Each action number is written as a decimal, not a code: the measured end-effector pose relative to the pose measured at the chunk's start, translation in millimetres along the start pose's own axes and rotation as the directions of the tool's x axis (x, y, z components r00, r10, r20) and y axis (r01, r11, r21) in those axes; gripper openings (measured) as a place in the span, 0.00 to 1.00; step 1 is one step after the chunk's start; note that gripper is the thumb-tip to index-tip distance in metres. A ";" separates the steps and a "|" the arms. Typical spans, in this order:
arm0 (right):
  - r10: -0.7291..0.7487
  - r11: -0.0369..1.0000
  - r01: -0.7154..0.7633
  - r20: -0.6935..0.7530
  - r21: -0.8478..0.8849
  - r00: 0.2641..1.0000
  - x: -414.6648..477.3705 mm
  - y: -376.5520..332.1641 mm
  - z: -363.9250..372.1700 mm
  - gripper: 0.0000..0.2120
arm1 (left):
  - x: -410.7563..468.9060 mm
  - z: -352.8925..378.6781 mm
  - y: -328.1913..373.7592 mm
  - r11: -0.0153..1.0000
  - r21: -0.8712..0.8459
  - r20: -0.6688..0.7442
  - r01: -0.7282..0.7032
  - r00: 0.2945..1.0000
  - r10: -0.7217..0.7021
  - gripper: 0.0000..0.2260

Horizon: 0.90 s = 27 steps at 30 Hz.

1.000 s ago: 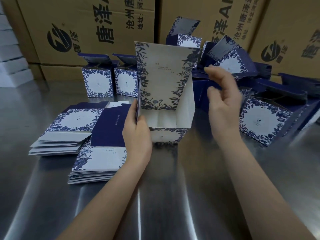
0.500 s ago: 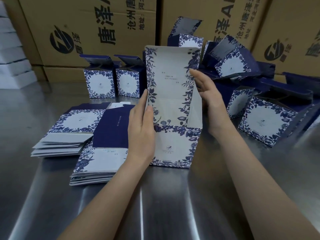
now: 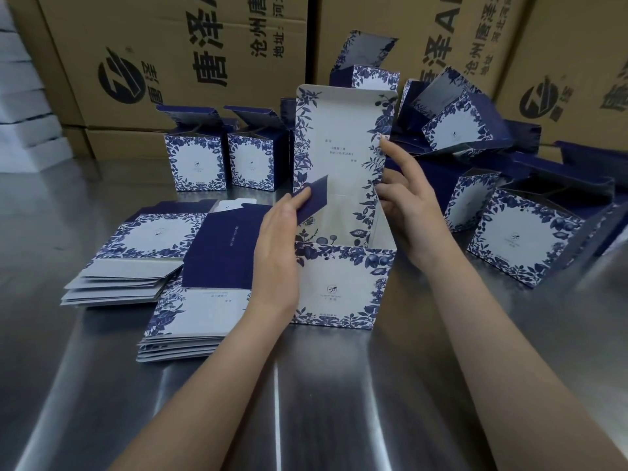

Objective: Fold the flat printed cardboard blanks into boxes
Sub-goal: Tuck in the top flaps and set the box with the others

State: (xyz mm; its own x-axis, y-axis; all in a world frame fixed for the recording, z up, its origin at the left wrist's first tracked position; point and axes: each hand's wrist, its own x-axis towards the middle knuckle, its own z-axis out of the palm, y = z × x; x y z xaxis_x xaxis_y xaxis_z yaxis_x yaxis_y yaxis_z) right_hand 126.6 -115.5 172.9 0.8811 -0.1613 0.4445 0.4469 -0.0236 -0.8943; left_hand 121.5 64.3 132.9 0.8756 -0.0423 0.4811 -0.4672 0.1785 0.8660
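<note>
Single head-worn wide-angle view, facing forward and down over the bench, close to left hand and right hand; shipping cartons behind.

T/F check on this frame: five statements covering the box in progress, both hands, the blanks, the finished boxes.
1. The box in progress stands on the steel table with its lid flap up. True.
2. The left hand presses a navy side flap inward. True.
3. The right hand rests flat on the table. False: its fingers touch the box's right edge.
4. The flat blanks lie in one stack right of the box. False: there are two stacks, left of it.
5. The two finished boxes behind the blanks are closed. False: their lids stand open.
</note>
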 end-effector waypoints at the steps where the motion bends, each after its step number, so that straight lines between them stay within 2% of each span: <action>1: -0.005 1.000 0.005 0.006 0.017 1.000 -0.1 1.2 0.0 0.26 | 0.4 -0.1 -0.3 1.000 0.010 -0.010 0.003 1.000 -0.003 0.24; 5: -0.002 1.000 0.002 0.020 0.004 1.000 -2.8 3.3 -0.4 0.28 | 1.3 -0.3 2.5 0.998 -0.002 -0.037 0.067 0.997 -0.067 0.18; 9: 0.007 1.000 -0.007 0.033 -0.009 0.999 -7.9 6.0 2.8 0.29 | 1.9 -1.7 4.7 0.995 0.007 -0.037 0.102 0.994 -0.102 0.18; 17: 0.052 0.998 -0.051 -0.026 0.034 0.998 -12.8 8.0 12.0 0.39 | 2.7 -2.7 6.6 0.988 -0.004 -0.066 0.155 0.986 -0.154 0.18; 20: 0.057 0.996 -0.056 -0.022 0.072 0.998 -14.5 7.3 14.3 0.38 | 3.4 -4.0 6.4 0.981 -0.044 -0.059 0.191 0.979 -0.194 0.14; 27: 0.069 0.985 -0.065 -0.022 0.162 0.997 -19.0 9.6 16.1 0.28 | 16.6 -10.5 12.0 0.964 -0.080 -0.005 0.252 0.967 -0.254 0.09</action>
State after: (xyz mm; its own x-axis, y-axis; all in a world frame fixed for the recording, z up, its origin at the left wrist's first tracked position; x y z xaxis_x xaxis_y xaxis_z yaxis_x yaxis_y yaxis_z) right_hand 116.6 -96.8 156.6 0.9064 -0.1841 0.3803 0.4079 0.1472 -0.9011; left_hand 131.7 76.1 149.9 0.9661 -0.0810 0.2450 -0.2196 0.2405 0.9455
